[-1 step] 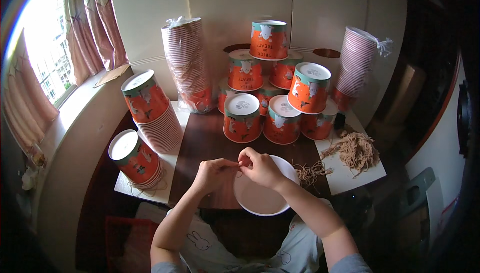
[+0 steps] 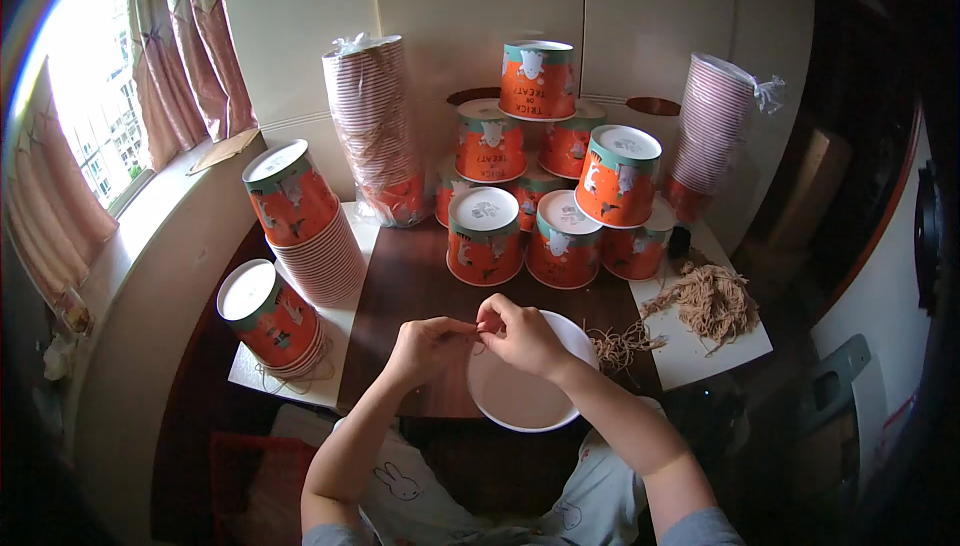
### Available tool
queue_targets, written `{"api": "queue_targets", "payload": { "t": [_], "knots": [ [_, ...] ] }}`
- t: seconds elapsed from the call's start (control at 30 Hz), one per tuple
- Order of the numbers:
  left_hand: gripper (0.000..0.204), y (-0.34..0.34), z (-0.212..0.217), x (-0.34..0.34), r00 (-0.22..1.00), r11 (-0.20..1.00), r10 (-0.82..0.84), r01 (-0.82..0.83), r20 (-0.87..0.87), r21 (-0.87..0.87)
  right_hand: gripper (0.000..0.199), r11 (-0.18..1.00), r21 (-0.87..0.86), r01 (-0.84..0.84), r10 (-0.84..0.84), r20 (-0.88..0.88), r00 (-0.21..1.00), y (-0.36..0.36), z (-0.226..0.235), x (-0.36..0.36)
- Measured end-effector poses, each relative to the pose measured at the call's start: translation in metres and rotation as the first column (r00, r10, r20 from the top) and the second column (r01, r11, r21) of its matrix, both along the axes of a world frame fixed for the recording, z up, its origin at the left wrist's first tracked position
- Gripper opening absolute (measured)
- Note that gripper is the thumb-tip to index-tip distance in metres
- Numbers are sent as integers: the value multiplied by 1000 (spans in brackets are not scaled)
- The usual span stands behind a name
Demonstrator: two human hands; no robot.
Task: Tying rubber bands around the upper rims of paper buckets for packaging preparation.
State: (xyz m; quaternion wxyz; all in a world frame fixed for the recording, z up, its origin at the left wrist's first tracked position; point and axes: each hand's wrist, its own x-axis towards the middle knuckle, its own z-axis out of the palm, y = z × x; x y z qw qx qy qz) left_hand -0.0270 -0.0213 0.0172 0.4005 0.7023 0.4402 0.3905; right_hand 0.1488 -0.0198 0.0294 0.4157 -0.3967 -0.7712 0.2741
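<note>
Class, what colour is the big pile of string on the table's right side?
Light brown: the string pile shows best in the head view.

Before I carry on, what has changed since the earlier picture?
Nothing visibly moved, and nothing was taken up or let go. The left hand and right hand still meet near the white tub; orange buckets and twine heap stayed put.
</note>
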Motion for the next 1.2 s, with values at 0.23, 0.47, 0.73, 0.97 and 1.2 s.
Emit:
{"api": "queue_targets", "payload": {
  "t": [0.23,0.47,0.73,0.97,1.2],
  "knots": [
    [18,6,-11,-1,990,994,-52,65,135,-91,18,1000,-4,18,-18,-16,1000,2,-3,0],
    [16,3,-7,-1,999,997,-18,20,30,-70,16,1000,3,-1,1,-52,999,-1,1,0],
    [18,-3,7,-6,925,839,-48,242,377,-487,10,993,-73,-95,89,-90,992,-5,15,1],
    [13,3,-3,-8,783,778,7,386,622,-496,10,978,160,-133,136,-7,991,-7,18,1],
    [15,0,-1,-5,760,773,0,412,650,-482,8,979,194,-68,64,26,998,-3,10,-1]
  ]
}}
